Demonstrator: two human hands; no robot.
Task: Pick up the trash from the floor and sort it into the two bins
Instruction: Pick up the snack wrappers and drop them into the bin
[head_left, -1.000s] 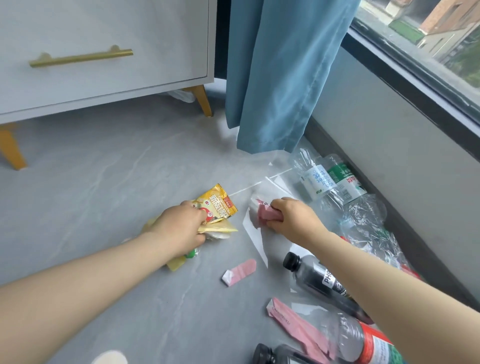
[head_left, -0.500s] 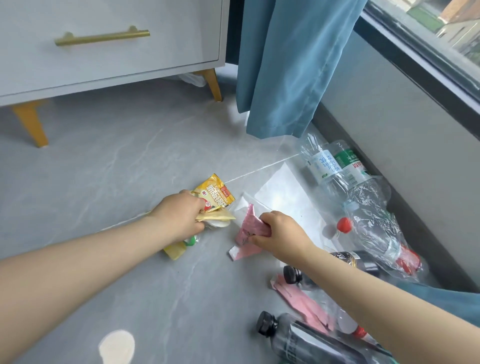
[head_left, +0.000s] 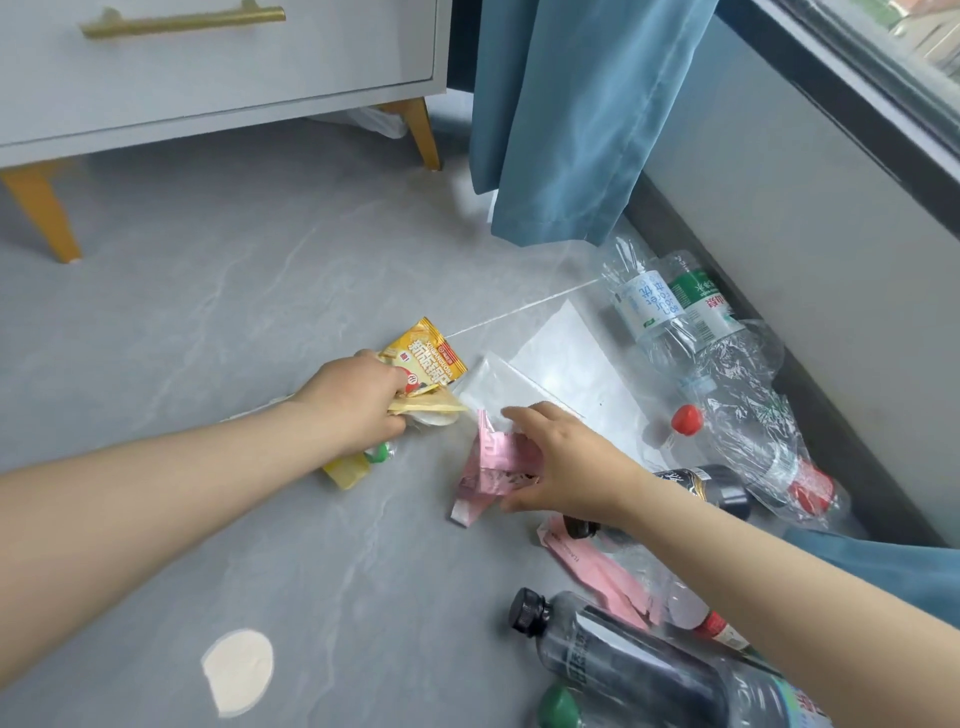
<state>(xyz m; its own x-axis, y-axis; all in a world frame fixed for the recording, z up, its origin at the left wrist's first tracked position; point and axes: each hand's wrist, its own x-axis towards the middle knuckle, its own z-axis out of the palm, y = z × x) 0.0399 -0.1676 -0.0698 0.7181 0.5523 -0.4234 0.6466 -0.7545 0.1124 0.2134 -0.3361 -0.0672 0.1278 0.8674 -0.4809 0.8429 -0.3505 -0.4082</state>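
left hand (head_left: 353, 402) grips yellow wrappers (head_left: 427, 358), right hand (head_left: 571, 462) pinches pink wrappers (head_left: 493, 463).

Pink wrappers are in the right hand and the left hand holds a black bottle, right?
No. The head view shows the left hand holding yellow snack packets instead. The pink wrappers are in the right hand.

A grey marbled tile floor (head_left: 208, 312) runs under a pale cabinet (head_left: 208, 78) with a gold handle (head_left: 182, 23) and tapered gold legs (head_left: 41, 208). A blue curtain (head_left: 571, 104) hangs beside a grey wall (head_left: 805, 260). Above the wall a dark-framed window (head_left: 909, 47) lets in daylight.
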